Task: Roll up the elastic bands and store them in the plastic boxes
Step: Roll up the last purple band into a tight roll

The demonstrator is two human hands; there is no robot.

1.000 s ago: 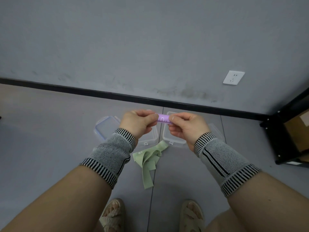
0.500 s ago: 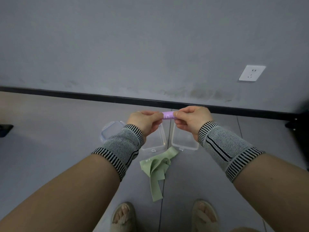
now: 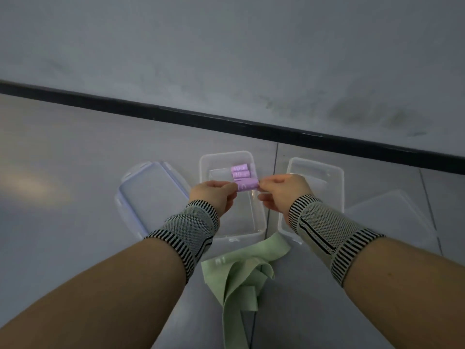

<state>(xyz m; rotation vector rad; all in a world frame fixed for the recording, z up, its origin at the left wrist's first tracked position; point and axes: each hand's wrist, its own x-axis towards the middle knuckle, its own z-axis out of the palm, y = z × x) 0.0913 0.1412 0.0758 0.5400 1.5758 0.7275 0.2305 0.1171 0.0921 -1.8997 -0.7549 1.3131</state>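
I pinch a purple roll (image 3: 247, 185) by its ends, left hand (image 3: 216, 195) on one, right hand (image 3: 281, 193) on the other, above the left box (image 3: 258, 222). Two more rolls (image 3: 240, 171) lie at its far end. The right box (image 3: 337, 187) stands just beside, and a loose green band (image 3: 239, 275) sprawls on the floor (image 3: 63, 172) near both boxes
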